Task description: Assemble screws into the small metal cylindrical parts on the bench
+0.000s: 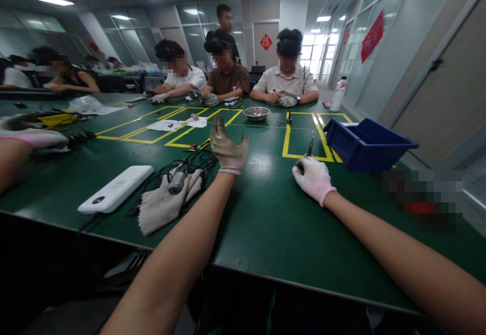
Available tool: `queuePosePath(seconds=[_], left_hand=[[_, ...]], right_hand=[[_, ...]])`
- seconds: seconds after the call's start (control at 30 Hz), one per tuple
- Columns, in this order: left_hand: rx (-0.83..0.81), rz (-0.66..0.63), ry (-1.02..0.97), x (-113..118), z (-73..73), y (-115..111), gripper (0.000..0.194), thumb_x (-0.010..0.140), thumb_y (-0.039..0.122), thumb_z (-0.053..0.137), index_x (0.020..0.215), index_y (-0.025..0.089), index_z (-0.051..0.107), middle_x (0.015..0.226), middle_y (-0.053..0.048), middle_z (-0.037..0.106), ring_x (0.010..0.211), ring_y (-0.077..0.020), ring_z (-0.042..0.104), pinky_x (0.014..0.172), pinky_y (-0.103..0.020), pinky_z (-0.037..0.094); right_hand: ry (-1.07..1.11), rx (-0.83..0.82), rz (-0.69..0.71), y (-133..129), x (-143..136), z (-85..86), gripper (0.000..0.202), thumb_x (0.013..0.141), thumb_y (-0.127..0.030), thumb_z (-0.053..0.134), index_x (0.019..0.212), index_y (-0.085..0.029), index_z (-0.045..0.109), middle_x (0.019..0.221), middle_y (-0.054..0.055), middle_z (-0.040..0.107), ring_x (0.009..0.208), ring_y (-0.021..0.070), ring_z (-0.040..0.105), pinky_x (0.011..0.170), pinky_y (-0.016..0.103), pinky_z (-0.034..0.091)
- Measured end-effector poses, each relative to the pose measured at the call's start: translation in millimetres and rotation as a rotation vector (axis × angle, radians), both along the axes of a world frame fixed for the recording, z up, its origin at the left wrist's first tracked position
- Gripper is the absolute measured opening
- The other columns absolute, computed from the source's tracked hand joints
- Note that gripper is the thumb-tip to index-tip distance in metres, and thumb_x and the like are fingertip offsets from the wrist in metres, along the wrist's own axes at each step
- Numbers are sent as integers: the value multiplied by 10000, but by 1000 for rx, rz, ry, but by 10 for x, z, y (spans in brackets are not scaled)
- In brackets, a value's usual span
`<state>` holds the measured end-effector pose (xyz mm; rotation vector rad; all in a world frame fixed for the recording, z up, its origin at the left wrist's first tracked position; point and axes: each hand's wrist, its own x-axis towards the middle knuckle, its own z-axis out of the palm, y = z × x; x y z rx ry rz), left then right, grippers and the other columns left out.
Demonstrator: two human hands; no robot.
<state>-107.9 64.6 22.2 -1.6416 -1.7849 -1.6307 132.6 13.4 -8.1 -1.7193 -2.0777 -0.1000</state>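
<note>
My left hand (228,148), in a soiled work glove, is raised above the green table with its fingers stretched out and nothing in it. To the right, my right hand (313,179) wears a white and pink glove; its fingers are curled closed. From it rises a slim dark tool with a narrow tip (310,147), its lower part hidden by the hand. A metal cylinder (177,180) lies on a grey cloth or glove (161,208) left of my left forearm, among black cables (201,160). Beside them is a white power bank (117,188).
A blue bin (374,145) stands beyond my right hand. Farther back are a metal bowl (256,114), a small upright dark piece (289,118), white papers (165,125) and a bottle (337,94). Yellow tape (286,142) marks the tabletop (258,228). Several people sit around.
</note>
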Motion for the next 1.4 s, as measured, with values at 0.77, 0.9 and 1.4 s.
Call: queuePosePath(seconds=[0.77,0.9,1.4], left_hand=[[-615,-771,810,534,-354,-211,669,870,602,309,1373,171,396,1435,-116,362,1307,-286,326,1059,-401,252],[-600,-764,821,539,-365,-207,661,869,604,307,1364,177,406,1419,-109,385,1290,-274,350,1051,-392,273],[-543,-773,823,556,-336,-224,566,885,516,351,1335,184,442,1363,-105,445,1213,-273,424,998,-401,337]], right_hand=[[192,-118,193,349,389,-107,389,783,-443,566,1091,-205,582,1020,54,658,930,190,617,812,319,475],[132,-117,281,208,266,-75,384,799,-423,557,1121,-215,572,1035,50,652,944,189,613,824,307,466],[-108,-72,291,67,111,6,418,853,-409,475,1187,-160,513,1101,113,607,1020,223,574,875,330,426]])
